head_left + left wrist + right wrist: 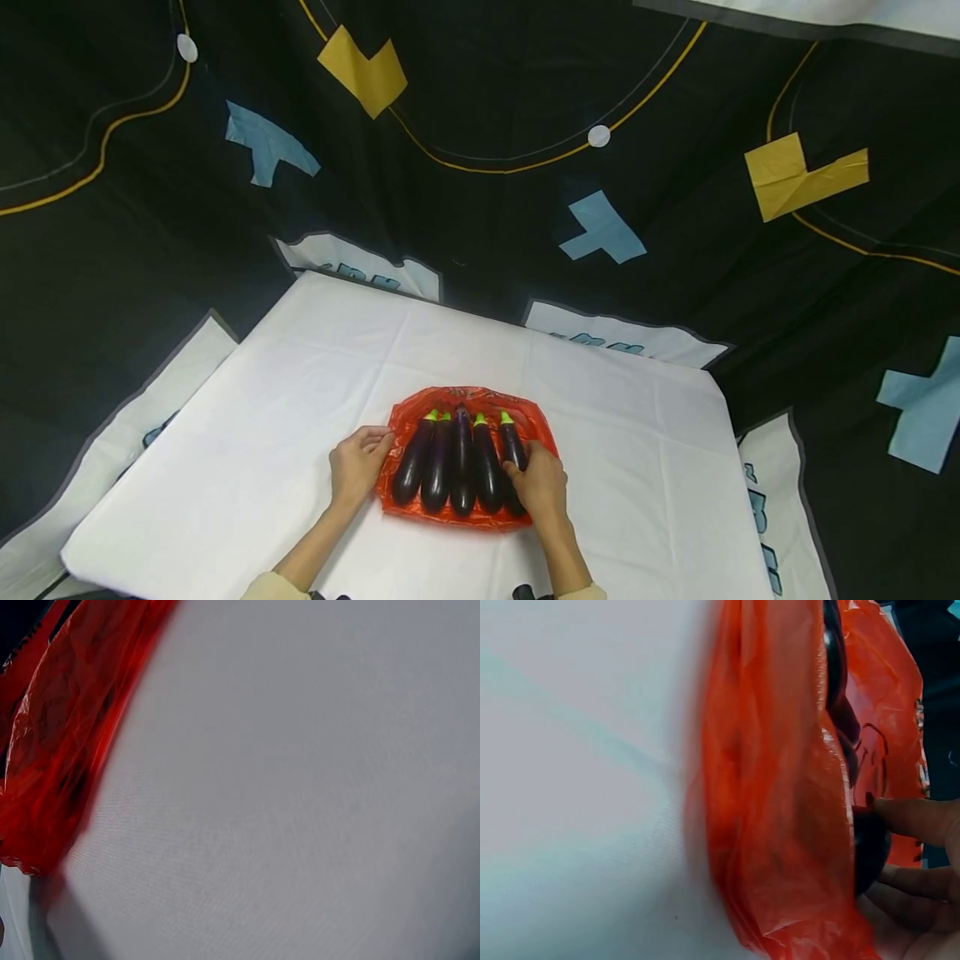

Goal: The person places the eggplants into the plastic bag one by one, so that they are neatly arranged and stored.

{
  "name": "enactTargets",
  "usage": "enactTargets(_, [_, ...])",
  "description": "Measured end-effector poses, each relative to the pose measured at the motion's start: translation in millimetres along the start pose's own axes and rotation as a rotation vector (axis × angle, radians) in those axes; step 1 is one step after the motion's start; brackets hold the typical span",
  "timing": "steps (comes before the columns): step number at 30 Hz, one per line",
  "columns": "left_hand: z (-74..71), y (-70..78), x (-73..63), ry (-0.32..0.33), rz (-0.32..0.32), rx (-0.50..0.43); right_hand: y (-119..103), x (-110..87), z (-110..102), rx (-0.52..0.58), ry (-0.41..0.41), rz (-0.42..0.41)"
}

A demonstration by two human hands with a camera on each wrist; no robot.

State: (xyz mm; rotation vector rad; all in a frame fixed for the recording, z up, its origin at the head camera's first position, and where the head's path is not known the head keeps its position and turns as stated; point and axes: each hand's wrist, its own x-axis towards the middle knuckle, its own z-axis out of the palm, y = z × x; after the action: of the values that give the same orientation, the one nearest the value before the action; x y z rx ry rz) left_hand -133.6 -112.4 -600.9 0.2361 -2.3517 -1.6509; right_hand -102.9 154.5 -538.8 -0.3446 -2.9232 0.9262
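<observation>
Several dark purple eggplants with green stem ends lie side by side in an opened red plastic bag on the white table. At the bag's left edge, my left hand pinches the plastic between thumb and fingers. My right hand grips the rightmost eggplant, thumb on one side and fingers on the other. In the right wrist view, thumb and fingers of that hand close around a dark eggplant behind the bag's raised red side. The left wrist view shows mostly the bag's crumpled side.
A white cloth covers the table around the bag. Behind it hangs a black curtain with yellow lines and blue and gold patches. Dark objects show at the near edge, by the wrists.
</observation>
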Motion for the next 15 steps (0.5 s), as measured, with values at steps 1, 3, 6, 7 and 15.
enactTargets(1, [-0.3,0.2,-0.1,0.0,-0.006,-0.001,1,0.3,1,-0.001,0.001,-0.001])
enactTargets(3, [-0.5,0.6,0.0,-0.002,-0.011,-0.004,2,1.0,3,-0.007,0.003,0.001])
enactTargets(6, [-0.3,1.0,0.8,-0.01,-0.007,-0.006,4,2.3,6,-0.012,0.009,0.012])
enactTargets(7, [-0.1,1.0,1.1,-0.01,-0.001,-0.005,5,2.8,7,-0.014,0.012,0.015])
enactTargets(15, [0.7,0.6,0.7,-0.013,0.013,-0.007,10,5.0,16,-0.029,0.034,0.011])
